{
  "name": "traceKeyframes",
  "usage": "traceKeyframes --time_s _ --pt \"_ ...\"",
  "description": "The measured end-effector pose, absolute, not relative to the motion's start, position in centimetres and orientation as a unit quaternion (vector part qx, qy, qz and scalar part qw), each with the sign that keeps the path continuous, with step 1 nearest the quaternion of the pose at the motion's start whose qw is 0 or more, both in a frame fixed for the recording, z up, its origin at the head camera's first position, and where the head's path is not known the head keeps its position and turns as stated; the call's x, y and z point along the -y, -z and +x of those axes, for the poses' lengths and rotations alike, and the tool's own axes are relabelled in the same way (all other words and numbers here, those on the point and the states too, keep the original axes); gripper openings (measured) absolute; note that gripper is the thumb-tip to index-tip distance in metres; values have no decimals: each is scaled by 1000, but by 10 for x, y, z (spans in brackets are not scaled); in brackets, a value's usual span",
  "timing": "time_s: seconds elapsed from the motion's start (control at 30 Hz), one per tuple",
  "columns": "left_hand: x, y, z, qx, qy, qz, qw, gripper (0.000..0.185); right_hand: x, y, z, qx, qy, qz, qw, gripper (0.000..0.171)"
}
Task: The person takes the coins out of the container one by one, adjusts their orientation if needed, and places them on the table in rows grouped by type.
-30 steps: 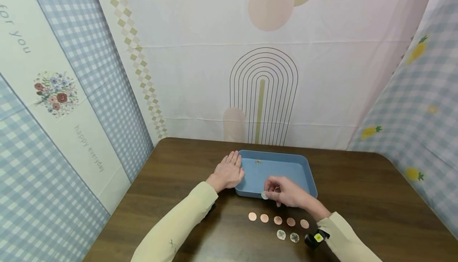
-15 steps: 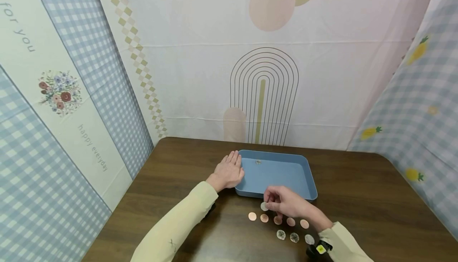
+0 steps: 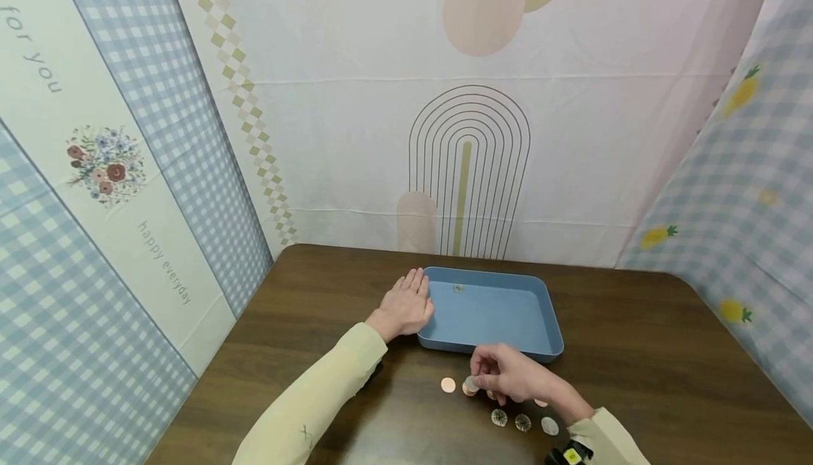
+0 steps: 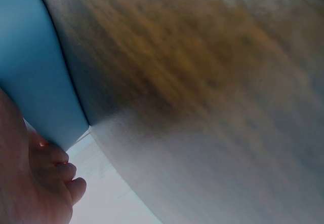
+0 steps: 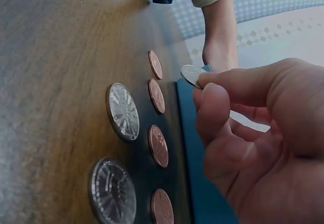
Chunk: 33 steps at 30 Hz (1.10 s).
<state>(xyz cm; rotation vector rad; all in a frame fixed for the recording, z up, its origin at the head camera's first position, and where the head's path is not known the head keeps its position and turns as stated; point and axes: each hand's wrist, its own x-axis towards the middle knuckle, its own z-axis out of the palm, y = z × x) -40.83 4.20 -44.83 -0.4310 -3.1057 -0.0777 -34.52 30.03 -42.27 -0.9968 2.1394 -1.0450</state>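
My right hand [image 3: 478, 381] pinches a silver coin [image 3: 471, 383] between thumb and forefinger, low over a row of copper coins [image 3: 447, 384] on the dark wooden table. In the right wrist view the pinched silver coin [image 5: 192, 74] hangs above the copper coins [image 5: 158, 145]. Three silver coins [image 3: 522, 422] lie in a second row nearer me. My left hand [image 3: 406, 303] lies flat on the table against the left wall of the blue tray [image 3: 502, 313]. One small coin [image 3: 458, 288] sits in the tray near its far rim.
The wooden table [image 3: 635, 352] is boxed in by patterned cloth walls at the back and sides. In the left wrist view only the blue tray wall [image 4: 30, 82], my fingers [image 4: 53, 178] and blurred wood show.
My right hand moved from the tray's front rim toward me and down over the copper coin row, still pinching the silver coin. The left hand has not moved.
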Motion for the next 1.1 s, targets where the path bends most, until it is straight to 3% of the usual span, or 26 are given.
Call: traceKeyframes --time_s 0.53,0.87,1.1 --pt "-43 452 -411 990 19 -137 6 62 -303 426 -334 -802 330 -392 308 9" --pt "-43 450 -411 990 20 -136 3 62 -294 423 -334 -842 232 -430 228 15" --pt "-43 449 -411 990 17 -139 5 62 -291 422 -332 -847 214 -427 234 17"
